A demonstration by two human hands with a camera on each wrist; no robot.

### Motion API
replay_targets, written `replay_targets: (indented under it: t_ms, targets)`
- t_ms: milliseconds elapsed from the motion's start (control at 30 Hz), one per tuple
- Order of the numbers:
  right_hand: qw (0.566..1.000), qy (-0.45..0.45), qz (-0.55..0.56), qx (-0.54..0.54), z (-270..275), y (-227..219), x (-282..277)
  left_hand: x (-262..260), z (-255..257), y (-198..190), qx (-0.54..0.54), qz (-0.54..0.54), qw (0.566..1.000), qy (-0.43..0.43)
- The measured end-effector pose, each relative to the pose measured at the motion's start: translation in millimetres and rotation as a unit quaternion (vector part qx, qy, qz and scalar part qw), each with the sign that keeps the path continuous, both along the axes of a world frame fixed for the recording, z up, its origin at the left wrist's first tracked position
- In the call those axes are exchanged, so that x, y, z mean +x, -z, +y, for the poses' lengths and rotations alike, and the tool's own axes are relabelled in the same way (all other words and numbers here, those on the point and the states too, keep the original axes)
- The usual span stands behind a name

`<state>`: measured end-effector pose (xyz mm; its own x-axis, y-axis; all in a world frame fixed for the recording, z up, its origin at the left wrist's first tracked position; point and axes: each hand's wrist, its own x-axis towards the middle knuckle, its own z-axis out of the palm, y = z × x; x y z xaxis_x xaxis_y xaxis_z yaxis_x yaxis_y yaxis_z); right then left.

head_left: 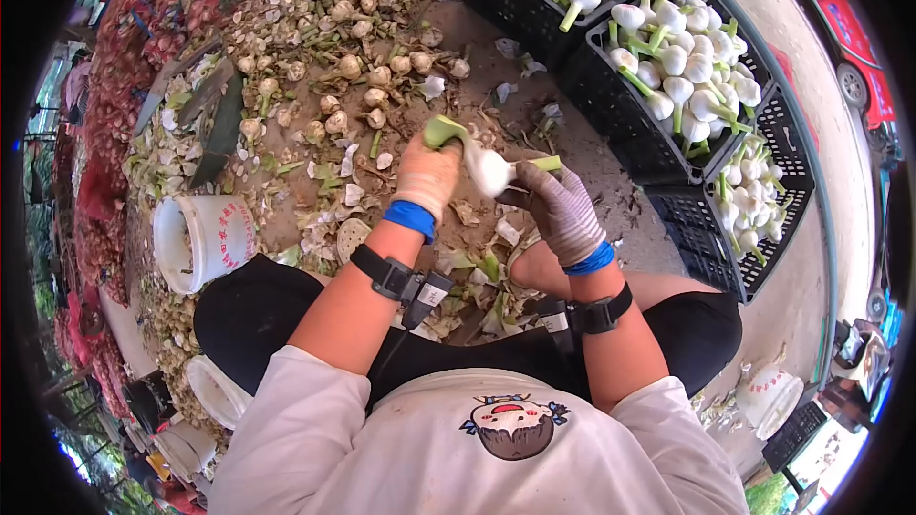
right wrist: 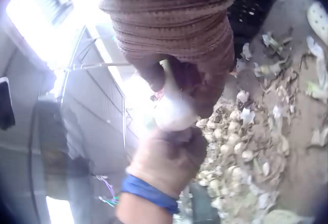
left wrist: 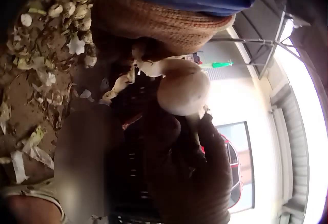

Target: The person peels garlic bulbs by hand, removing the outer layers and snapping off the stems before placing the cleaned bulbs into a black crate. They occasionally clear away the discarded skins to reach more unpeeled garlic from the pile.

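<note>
A white garlic bulb (head_left: 489, 173) is held between both gloved hands in the head view. The left hand (head_left: 426, 172) grips a pale green peeled leaf (head_left: 445, 132) that runs down to the bulb. With its fingers the right hand (head_left: 563, 214) pinches the stem (head_left: 546, 163) beside the bulb. In the left wrist view the bulb (left wrist: 183, 87) lies between the left glove (left wrist: 148, 24) and the dark right-hand fingers (left wrist: 212, 142). The right wrist view shows the bulb (right wrist: 174, 113) blurred, the right glove (right wrist: 174, 44) above it and the left hand (right wrist: 166, 160) below.
Black crates (head_left: 625, 129) of white garlic stand at the right. Untrimmed bulbs (head_left: 350, 67) and peelings cover the ground ahead, with red net sacks (head_left: 143, 19) at the far left. A white bucket (head_left: 202, 240) is beside the left knee, another (head_left: 769, 401) at lower right.
</note>
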<state>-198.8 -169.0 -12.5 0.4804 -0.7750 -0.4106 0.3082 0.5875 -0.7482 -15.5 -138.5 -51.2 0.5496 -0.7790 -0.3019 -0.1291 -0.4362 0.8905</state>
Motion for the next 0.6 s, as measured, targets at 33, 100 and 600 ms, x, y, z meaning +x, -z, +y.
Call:
replay_targets:
  t_ms: [33, 100, 600]
  targets:
    - [0.996, -0.030, -0.080, -0.004, -4.7, 2.2, -5.0, 17.0, -2.9, 36.7, -0.043, 0.243, 0.967, -0.067]
    - [0.993, -0.030, -0.114, 0.027, -6.2, -1.1, -11.6, 25.7, -3.4, 37.1, -0.086, 0.591, 0.769, -0.227]
    - [0.992, -0.104, -0.062, -0.028, 0.9, 2.2, 2.0, -17.6, 23.5, -72.0, -0.120, 0.341, 0.881, 0.305]
